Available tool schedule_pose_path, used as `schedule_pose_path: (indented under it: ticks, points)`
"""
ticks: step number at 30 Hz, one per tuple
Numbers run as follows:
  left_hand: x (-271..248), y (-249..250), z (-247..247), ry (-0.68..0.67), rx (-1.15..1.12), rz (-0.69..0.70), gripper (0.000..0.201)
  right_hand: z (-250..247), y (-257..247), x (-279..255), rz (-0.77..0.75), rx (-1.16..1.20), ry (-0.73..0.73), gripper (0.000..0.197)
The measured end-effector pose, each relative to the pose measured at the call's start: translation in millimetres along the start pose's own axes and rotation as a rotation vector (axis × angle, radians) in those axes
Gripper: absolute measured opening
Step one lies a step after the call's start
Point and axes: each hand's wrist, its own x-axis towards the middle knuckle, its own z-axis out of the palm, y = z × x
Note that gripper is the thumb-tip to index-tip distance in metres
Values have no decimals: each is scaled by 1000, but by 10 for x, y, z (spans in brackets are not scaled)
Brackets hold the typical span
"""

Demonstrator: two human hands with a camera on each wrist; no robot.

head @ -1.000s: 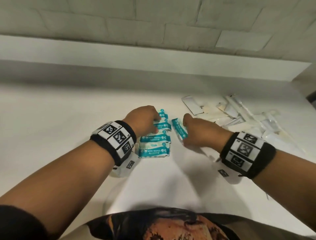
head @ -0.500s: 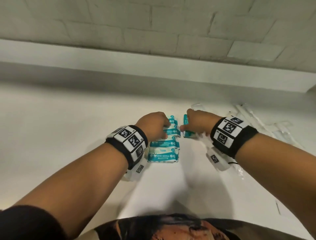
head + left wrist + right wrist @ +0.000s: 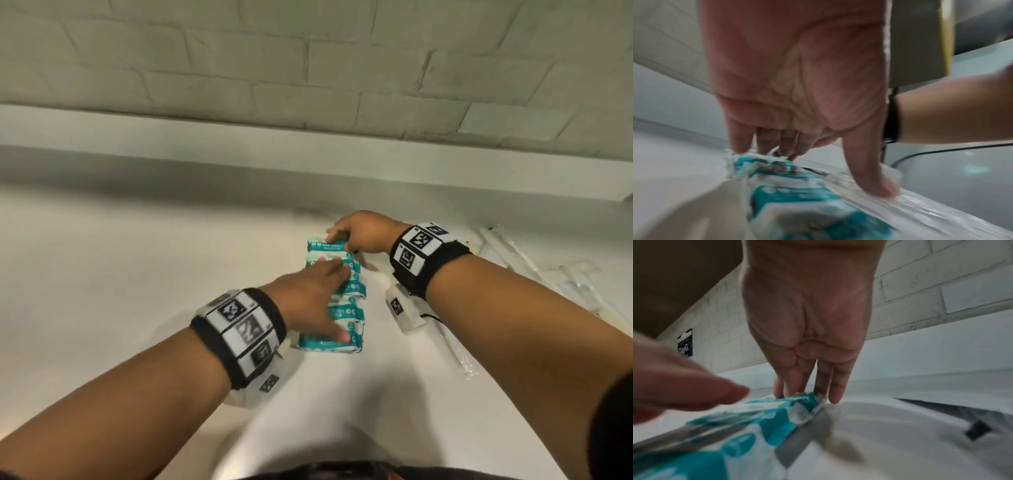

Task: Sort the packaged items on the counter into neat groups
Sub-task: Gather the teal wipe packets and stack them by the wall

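Note:
Several teal-and-white mini wipes packs (image 3: 346, 310) lie in one row on the white counter (image 3: 137, 274), running away from me. My left hand (image 3: 311, 298) lies flat over the row with fingers spread, and its thumb presses the nearest pack. The left wrist view shows the left hand (image 3: 797, 97) with fingertips on the packs (image 3: 797, 203). My right hand (image 3: 363, 233) is at the row's far end. Its straight fingertips touch the far edge of the last pack (image 3: 329, 247). The right wrist view shows the right hand (image 3: 807, 337) at that pack's crimped end (image 3: 807, 404).
Long clear-wrapped items (image 3: 513, 260) lie scattered at the right, and one thin wrapper (image 3: 459, 356) sits under my right forearm. A raised ledge (image 3: 308, 150) and a brick wall close off the back. A dark sign (image 3: 685, 344) hangs on the wall.
My right hand carried a wipes pack to the far end of the row and laid it flat there. My left hand uncurled and spread over the row.

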Motion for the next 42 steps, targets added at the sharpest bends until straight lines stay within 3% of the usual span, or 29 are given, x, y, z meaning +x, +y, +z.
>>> schedule_pose_path:
  ticks: [3,7,10,17,21,26,29,34,36,38,40,42]
  points:
    - [-130,47,166,-51,173,60,120,8,87,-12,0,53,16,39]
    - [-38,47,258,92,224,43,106,3,101,12,-24,-4,28,35]
    - [81,-31,203,115,212,17,100,-65,104,103,-26,-57,57,32]
    - [578,-286,-183,142,183,-24,97,-395,242,561,86,22,160,62]
    - [891,-427,-417,188,179,-46,91,-513,433,879,154,86,255,55]
    - [1198,-603,-594,279,110,-19,74,-542,576,1161,189,110,253,43]
    - [1320,-645,-714,253,66,-25,69,-543,628,1268,185,148,263,29]
    - [1339,-644,-844,169,104,-2,81,-577,641,1173,158,251,273,32]
    - [1318,-697,-935,96,-51,-28,96,-602,711,1067,207,325,312,40]
    - [1348,-781,-1032,140,-400,-98,95,-583,817,963,269,514,368,39]
    - [1427,-879,-1078,258,-725,-255,89,-526,852,881,321,924,438,28]
    - [1499,-930,-1060,329,-1042,-386,97,-464,792,812,385,1286,488,34]
